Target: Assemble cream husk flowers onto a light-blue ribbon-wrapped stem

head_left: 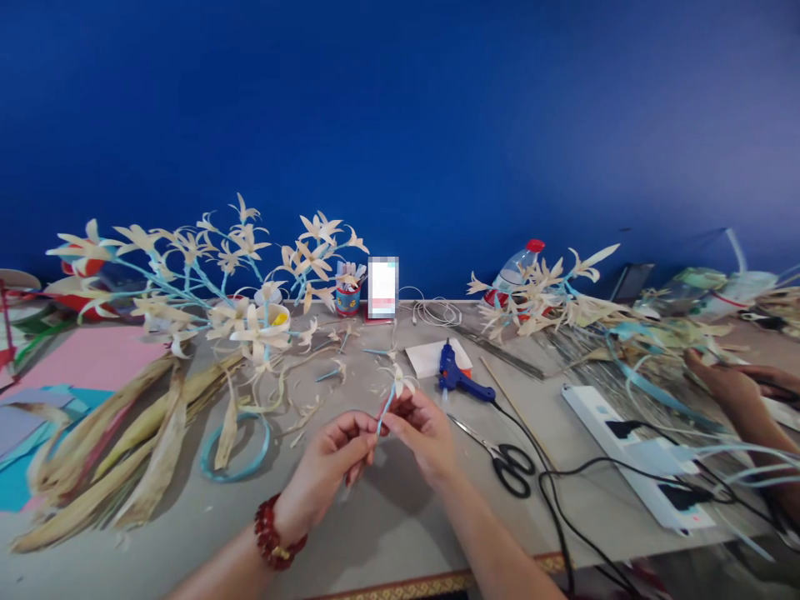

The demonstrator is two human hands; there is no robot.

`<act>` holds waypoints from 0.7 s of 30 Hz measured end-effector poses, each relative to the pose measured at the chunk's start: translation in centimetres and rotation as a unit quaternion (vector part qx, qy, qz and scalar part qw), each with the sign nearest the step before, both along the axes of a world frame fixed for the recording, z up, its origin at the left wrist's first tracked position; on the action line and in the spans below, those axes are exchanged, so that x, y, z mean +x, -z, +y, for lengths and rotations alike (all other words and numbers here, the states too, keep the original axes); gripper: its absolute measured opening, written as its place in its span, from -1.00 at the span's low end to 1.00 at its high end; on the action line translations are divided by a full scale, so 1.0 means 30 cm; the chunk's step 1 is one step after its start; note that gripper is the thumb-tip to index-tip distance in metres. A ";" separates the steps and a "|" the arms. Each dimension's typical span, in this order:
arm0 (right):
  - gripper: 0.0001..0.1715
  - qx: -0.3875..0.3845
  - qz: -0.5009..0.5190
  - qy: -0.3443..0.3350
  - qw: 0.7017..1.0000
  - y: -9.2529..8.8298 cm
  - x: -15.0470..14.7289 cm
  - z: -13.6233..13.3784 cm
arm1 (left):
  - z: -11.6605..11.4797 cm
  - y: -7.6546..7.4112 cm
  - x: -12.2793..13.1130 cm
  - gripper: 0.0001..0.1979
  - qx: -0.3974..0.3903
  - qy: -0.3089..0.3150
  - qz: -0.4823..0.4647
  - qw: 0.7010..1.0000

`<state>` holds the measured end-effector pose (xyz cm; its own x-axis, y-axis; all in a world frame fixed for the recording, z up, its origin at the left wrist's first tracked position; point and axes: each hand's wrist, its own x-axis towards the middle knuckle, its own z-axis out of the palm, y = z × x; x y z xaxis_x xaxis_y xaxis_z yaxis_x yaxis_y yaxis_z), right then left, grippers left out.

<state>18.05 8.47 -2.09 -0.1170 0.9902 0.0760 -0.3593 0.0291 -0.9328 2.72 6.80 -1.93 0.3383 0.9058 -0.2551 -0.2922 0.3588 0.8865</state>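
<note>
Over the front middle of the table, both hands pinch one small handmade flower (398, 382), with pale petals on a thin stem wrapped in light blue. My left hand (337, 450), wearing a dark red bead bracelet (270, 533), grips the lower end of the stem. Closed just above it, my right hand (422, 433) has its thumb and fingers on the stem below the petals. A blue hot glue gun (459, 375) and black-handled scissors (509, 467) lie right of my hands. To the left, a coil of light blue tape (206, 454) rests near dried corn husks (134, 454).
Finished flower branches (193, 267) spread at the back left, others (550, 292) at the back right. A lit phone (383, 287) stands beside a pen cup (348, 298). A white power strip (625, 454) with black cables lies right. Another person's hand (718, 383) works at far right.
</note>
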 end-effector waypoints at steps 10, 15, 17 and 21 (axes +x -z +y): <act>-0.82 0.003 -0.007 -0.008 1.000 -0.001 0.004 0.000 | -0.002 0.002 0.002 -0.82 0.010 -0.019 0.010 1.000; -0.83 0.000 -0.008 -0.012 1.000 0.006 0.001 0.001 | -0.004 -0.003 0.009 -0.79 0.043 -0.040 0.057 0.997; -0.83 -0.002 -0.009 -0.009 1.000 0.009 -0.001 0.001 | -0.005 -0.002 0.013 -0.79 0.047 -0.045 0.057 0.996; -0.81 0.006 -0.005 0.001 1.000 0.016 -0.004 0.000 | -0.006 0.005 0.020 -0.80 0.041 -0.047 0.039 0.997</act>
<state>17.92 8.48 -2.56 -0.1167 0.9894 0.0864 -0.3505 0.0404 -0.9357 3.33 6.60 -2.06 0.2326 0.9515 -0.2014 -0.2509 0.2587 0.9328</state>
